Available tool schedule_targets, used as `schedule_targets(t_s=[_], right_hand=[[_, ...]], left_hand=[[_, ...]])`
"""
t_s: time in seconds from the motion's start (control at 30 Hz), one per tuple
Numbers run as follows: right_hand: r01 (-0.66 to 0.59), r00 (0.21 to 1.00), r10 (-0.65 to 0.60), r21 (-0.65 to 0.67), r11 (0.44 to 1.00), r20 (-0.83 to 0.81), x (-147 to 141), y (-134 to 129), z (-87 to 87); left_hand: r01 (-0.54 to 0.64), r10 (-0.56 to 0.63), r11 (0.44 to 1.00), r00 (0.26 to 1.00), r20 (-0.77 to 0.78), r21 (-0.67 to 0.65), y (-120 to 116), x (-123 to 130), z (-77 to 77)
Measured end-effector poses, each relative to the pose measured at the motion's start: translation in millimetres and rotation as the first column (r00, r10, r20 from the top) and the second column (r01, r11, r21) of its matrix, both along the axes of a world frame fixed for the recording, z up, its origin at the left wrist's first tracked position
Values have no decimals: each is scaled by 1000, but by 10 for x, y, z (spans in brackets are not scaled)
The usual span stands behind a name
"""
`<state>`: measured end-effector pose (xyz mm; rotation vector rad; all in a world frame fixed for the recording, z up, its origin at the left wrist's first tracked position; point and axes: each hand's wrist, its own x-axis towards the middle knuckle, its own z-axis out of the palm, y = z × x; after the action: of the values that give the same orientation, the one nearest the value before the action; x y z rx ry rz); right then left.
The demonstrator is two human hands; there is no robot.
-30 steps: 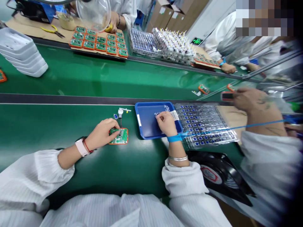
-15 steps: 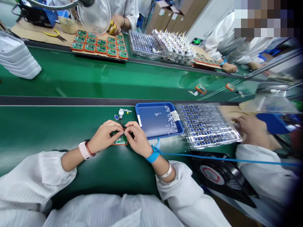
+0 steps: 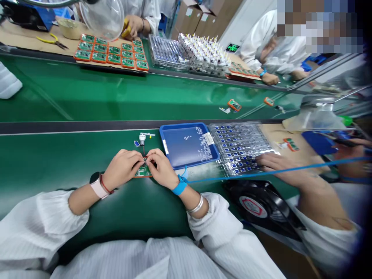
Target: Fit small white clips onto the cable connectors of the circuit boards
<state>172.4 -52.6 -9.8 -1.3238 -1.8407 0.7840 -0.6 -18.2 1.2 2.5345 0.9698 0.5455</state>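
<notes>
We find the left hand (image 3: 122, 168) and right hand (image 3: 162, 169) together, fingertips meeting over the green board (image 3: 143, 172) just left of the blue tray (image 3: 188, 145), any grip hidden; the board looks light, stiff and fragile, best held by its orange edge, sparing the thin wire (image 3: 143, 150).

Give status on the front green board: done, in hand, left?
Done, it seems: a thin wire already joins the green circuit board to a small white fitting. In hand: the left hand and right hand meet over the board's top edge. Left, possibly: loose white parts in the blue tray and the clear tray of blue parts; whether this board needs them can't be told.
</notes>
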Motion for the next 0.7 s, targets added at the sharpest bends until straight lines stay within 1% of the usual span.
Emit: schedule_targets(t_s=[0.07, 0.13, 0.2, 0.3, 0.37, 0.43, 0.53, 0.6, 0.63, 0.7], right_hand=[[-10, 1000, 10, 7, 1000, -4, 10, -4, 1], [-14, 1000, 14, -2, 1000, 0, 23, 0, 7], [-15, 1000, 16, -21, 1000, 6, 39, 17, 16], [-23, 1000, 24, -48, 999, 16, 56, 53, 20], [-22, 999, 24, -60, 998, 24, 47, 57, 19], [-11, 999, 13, -56, 998, 39, 14, 33, 31], [9, 998, -9, 8, 1000, 70, -26, -14, 103], [28, 995, -36, 91, 995, 91, 41, 7, 177], [57, 991, -72, 139, 989, 110, 129, 41, 213], [162, 968, -199, 226, 961, 153, 434, 143, 263]], left_hand=[[8, -7, 999, 1000, -9, 35, -10, 4, -4], [-2, 2, 1000, 1000, -10, 24, -14, 14, 0], [-32, 32, 999, 999, -4, -36, -6, 32, 18], [-82, 88, 982, 996, 28, -167, 33, 67, 60], [-84, 103, 966, 993, 65, -244, 66, 82, 83], [-68, 104, 955, 988, 111, -288, 88, 77, 99], [-87, 129, 959, 981, 143, -268, 64, 20, 102], [-68, 94, 973, 990, 109, -219, 8, -48, 83], [-35, 51, 981, 996, 78, -189, -25, -86, 67], [44, -43, 991, 999, 8, -124, -86, -159, 29]])
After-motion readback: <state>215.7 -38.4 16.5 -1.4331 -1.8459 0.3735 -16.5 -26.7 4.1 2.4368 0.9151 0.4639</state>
